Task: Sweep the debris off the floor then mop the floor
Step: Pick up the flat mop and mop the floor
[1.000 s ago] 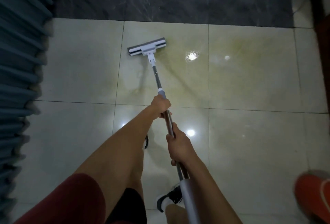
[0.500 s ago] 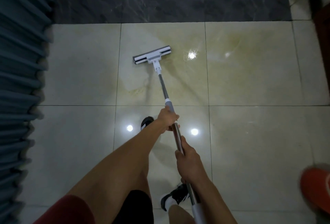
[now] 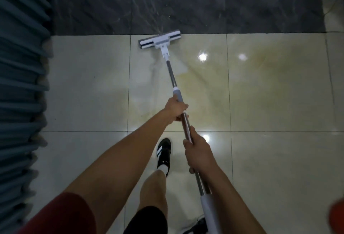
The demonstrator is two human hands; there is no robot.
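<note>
Long silver-handled flat mop [image 3: 173, 77] gripped by left hand [image 3: 175, 109] and right hand [image 3: 198, 152], fingers clamped round the handle, white mop head [image 3: 159, 41] laid at the far edge of the glossy cream tiled floor [image 3: 270, 94]

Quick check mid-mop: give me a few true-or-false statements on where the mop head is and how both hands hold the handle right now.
1. The mop head lies at the edge where the pale tiles meet the dark floor. True.
2. Only one hand holds the mop handle. False: the left hand and the right hand both grip it.
3. The left hand is nearer the mop head than the right hand. True.
4. The mop head is lifted high above the floor. False: it rests on the tiles.
5. A black shoe stands on the tiles. True.
</note>
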